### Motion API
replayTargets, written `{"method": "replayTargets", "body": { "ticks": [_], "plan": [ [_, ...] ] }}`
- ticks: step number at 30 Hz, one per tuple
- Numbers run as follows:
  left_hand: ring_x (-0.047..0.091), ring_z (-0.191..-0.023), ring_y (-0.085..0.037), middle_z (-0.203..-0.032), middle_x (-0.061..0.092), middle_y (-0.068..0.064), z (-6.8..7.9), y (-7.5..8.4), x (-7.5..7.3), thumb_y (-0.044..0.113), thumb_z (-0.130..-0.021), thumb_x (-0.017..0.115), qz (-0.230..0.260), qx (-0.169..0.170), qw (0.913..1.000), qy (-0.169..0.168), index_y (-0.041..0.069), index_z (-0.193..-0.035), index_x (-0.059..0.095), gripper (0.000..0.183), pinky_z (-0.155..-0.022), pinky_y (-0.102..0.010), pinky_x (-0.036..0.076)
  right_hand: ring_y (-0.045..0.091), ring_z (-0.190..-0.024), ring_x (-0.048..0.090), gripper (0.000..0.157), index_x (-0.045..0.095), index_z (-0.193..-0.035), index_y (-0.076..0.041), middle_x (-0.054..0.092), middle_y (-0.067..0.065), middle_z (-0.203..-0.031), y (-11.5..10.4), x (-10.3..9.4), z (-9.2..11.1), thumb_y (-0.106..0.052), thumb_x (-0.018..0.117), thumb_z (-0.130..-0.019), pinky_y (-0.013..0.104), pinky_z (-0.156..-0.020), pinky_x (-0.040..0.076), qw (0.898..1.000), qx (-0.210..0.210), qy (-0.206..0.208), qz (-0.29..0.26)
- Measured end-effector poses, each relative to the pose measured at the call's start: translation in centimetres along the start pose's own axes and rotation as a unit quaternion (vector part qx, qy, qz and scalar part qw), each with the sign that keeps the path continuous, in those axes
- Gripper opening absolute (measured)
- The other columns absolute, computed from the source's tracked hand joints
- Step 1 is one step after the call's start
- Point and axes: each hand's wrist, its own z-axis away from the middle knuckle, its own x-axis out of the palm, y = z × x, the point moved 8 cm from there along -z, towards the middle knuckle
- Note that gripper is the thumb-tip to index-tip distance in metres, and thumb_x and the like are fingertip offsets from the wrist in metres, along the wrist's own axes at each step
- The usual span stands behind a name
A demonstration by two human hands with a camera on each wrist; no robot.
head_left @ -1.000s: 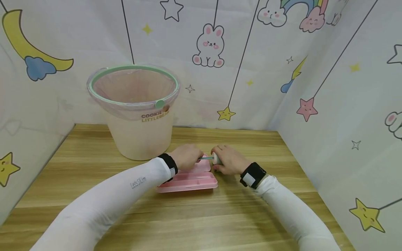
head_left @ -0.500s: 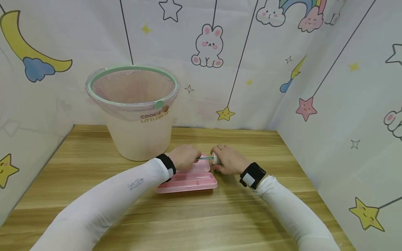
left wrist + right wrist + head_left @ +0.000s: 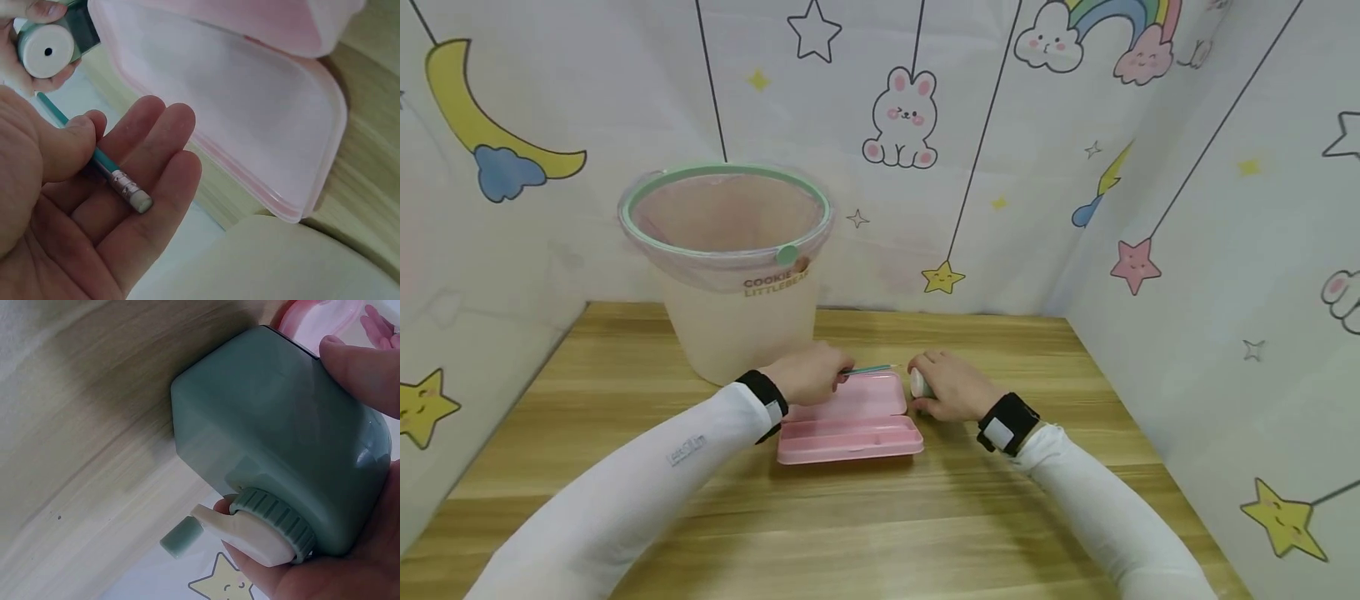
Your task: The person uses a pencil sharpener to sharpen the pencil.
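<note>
My left hand (image 3: 808, 375) pinches a teal pencil (image 3: 105, 162) between thumb and forefinger. Its white eraser end lies over the palm in the left wrist view, and the other three fingers are extended. In the head view the pencil's tip points right, toward the sharpener but apart from it. My right hand (image 3: 958, 387) grips a dark green crank pencil sharpener (image 3: 269, 419) on the table. Its round white face with a small dark hole (image 3: 48, 52) faces the left hand; the cream crank arm (image 3: 244, 534) is on the opposite side. An opened pink pencil case (image 3: 850, 456) lies below and between the hands.
A tall cream bucket (image 3: 737, 325) with a green rim and a clear liner stands behind my left hand. Patterned white cloth (image 3: 880, 233) walls off the back and sides of the wooden table (image 3: 820, 533).
The pencil has come out of the sharpener's hole as my left hand moved left with it. My right hand stays on the sharpener in nearly the same place.
</note>
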Motion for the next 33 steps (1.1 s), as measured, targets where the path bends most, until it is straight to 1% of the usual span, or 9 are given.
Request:
{"method": "replayTargets", "body": {
  "ticks": [3,4,6,9,14,16,22,29,33],
  "plan": [
    [0.061,-0.077,-0.016,-0.080,0.066,0.003,0.8,-0.4,-0.3,0.007,-0.107,0.068,0.034,-0.015,0.9993,0.008,0.012,-0.097,0.074,0.013,-0.069,-0.034,0.049,0.032,-0.115,0.069,0.051,0.063,-0.138,-0.006,0.071,0.015,-0.128,0.1,-0.1,0.1,-0.033,0.085,-0.101,0.051,-0.102,0.061,1.000,0.005,0.003,-0.002],
    [0.061,-0.077,-0.016,-0.081,0.067,0.003,1.0,-0.8,0.0,0.006,-0.108,0.068,0.049,-0.009,0.9986,0.017,0.012,-0.098,0.073,0.013,-0.068,-0.033,0.048,0.032,-0.115,0.069,0.051,0.063,-0.138,-0.006,0.071,0.015,-0.128,0.0,-0.1,0.0,-0.033,0.085,-0.101,0.051,-0.102,0.062,1.000,0.006,0.002,-0.004],
    [0.063,-0.078,-0.016,-0.084,0.070,0.002,1.7,-1.0,-0.1,0.004,-0.109,0.065,0.087,-0.013,0.9960,0.014,0.010,-0.105,0.074,0.011,-0.066,-0.029,0.047,0.032,-0.115,0.069,0.051,0.063,-0.139,-0.006,0.071,0.015,-0.128,0.0,0.0,0.0,-0.032,0.085,-0.101,0.052,-0.102,0.062,1.000,0.010,-0.002,-0.006],
    [0.062,-0.076,-0.014,-0.084,0.071,0.001,2.3,-1.3,-0.4,0.000,-0.106,0.060,0.121,0.014,0.9921,0.031,0.008,-0.107,0.071,0.014,-0.064,-0.027,0.047,0.031,-0.115,0.068,0.052,0.063,-0.140,-0.008,0.071,0.014,-0.130,0.2,0.2,-0.1,-0.033,0.085,-0.101,0.051,-0.103,0.062,1.000,0.014,-0.004,-0.007],
    [0.067,-0.075,-0.011,-0.084,0.073,-0.004,3.7,-0.2,-2.0,0.000,-0.110,0.057,0.175,0.015,0.9836,0.040,0.008,-0.106,0.071,0.016,-0.067,-0.026,0.054,0.034,-0.117,0.069,0.050,0.062,-0.140,-0.008,0.070,0.015,-0.130,0.4,0.4,0.0,-0.032,0.085,-0.102,0.052,-0.103,0.061,1.000,0.007,0.005,-0.008],
    [0.070,-0.074,-0.014,-0.084,0.074,-0.005,4.0,0.2,-2.4,0.002,-0.112,0.056,0.192,0.019,0.9801,0.046,0.008,-0.106,0.071,0.017,-0.068,-0.027,0.056,0.035,-0.119,0.069,0.050,0.062,-0.140,-0.008,0.070,0.015,-0.130,0.3,0.4,0.0,-0.031,0.085,-0.102,0.053,-0.104,0.061,1.000,0.005,0.009,-0.008],
    [0.077,-0.077,-0.019,-0.083,0.076,-0.004,4.8,1.2,-3.5,0.002,-0.113,0.055,0.220,0.047,0.9716,0.074,0.006,-0.106,0.070,0.018,-0.073,-0.026,0.059,0.035,-0.121,0.069,0.051,0.063,-0.140,-0.008,0.070,0.015,-0.131,0.5,0.5,0.0,-0.032,0.085,-0.101,0.052,-0.105,0.061,1.000,0.010,0.009,-0.007],
    [0.076,-0.079,-0.011,-0.088,0.078,-0.006,5.4,1.5,-3.7,0.002,-0.116,0.051,0.289,0.050,0.9535,0.068,0.002,-0.113,0.068,0.018,-0.080,-0.035,0.067,0.034,-0.121,0.069,0.050,0.063,-0.140,-0.009,0.070,0.014,-0.132,0.6,0.7,-0.1,-0.032,0.084,-0.102,0.052,-0.106,0.061,1.000,0.010,0.011,-0.006],
    [0.078,-0.082,-0.012,-0.091,0.079,-0.009,5.6,1.4,-3.8,0.002,-0.117,0.049,0.312,0.047,0.9467,0.065,0.001,-0.116,0.067,0.018,-0.083,-0.043,0.069,0.035,-0.121,0.070,0.050,0.063,-0.140,-0.009,0.070,0.014,-0.132,0.5,0.6,-0.1,-0.032,0.084,-0.102,0.053,-0.105,0.061,1.000,0.007,0.014,-0.007]
  ]
}}
